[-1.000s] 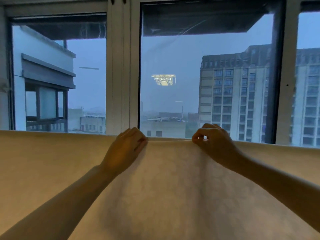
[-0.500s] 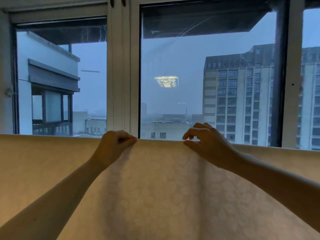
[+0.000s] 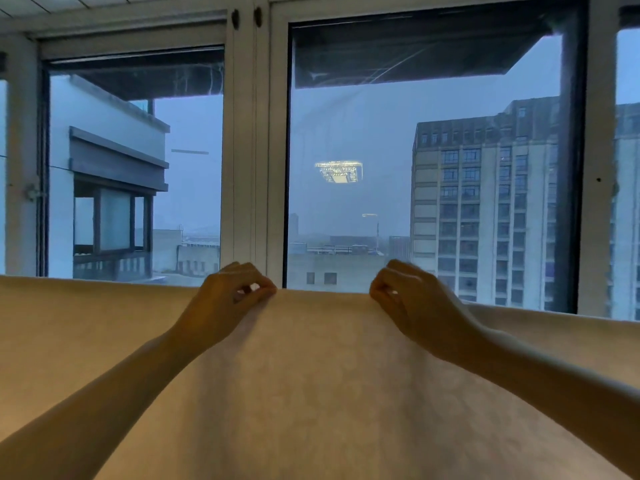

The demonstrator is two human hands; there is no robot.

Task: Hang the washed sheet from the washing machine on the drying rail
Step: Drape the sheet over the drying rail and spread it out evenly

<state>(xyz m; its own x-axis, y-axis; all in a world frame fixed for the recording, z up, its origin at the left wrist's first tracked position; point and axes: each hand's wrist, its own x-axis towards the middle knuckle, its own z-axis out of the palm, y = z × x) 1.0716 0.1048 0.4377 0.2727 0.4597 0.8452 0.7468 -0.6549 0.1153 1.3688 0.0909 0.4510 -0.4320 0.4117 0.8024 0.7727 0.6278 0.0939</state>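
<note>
A pale cream sheet (image 3: 311, 375) with a faint pattern hangs spread across the whole width of the view, its top edge running level at hand height. The drying rail under that fold is hidden by the cloth. My left hand (image 3: 228, 296) pinches the top edge just left of the middle, fingers curled on the fabric. My right hand (image 3: 408, 296) pinches the same edge a little to the right, thumb and fingers closed on the fold. A short flat stretch of sheet lies between the two hands.
Directly behind the sheet stands a wall of tall windows with a white frame post (image 3: 246, 150) between panes. Buildings (image 3: 485, 209) show outside in dim blue light. A ceiling lamp's reflection (image 3: 339, 171) glows in the glass.
Both hands shifted left along the top edge, then came back right. The right hand's fingers had loosened half a second ago and now pinch the fold again. The view tilted up slightly.
</note>
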